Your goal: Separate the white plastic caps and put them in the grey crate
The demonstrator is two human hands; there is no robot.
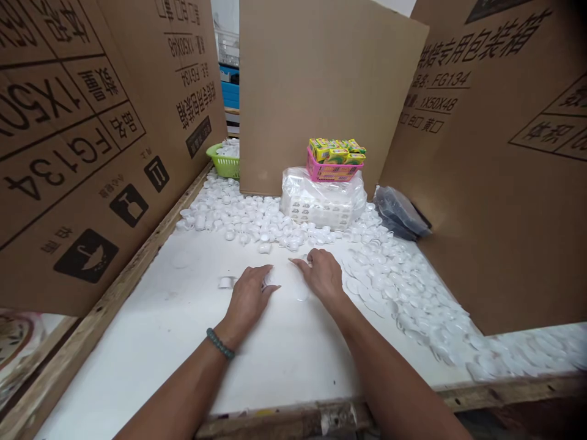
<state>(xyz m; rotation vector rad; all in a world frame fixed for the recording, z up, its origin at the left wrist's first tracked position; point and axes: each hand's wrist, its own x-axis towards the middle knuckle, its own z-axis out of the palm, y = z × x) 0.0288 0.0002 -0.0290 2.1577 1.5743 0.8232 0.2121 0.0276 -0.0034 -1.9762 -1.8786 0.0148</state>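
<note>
While left hand (250, 292) pinches, small piece (268, 279) shows white, curved edge.

The single view comes from a camera on the person's head — above the near edge of a flat, white-topped, wood-edged table (151, 324), facing forward and down across the surface. Both bare forearms rise from the bottom of the frame, so the left hand with a dark beaded bracelet (220, 344) at its wrist and the bare right hand (324, 273) appear near the lens, close to mid-frame. The surface's near edge slants upward to the right, low in view; at its far edge — well apart from the lens — a tall plain brown cardboard panel (321, 79) faces the camera almost squarely.
</note>
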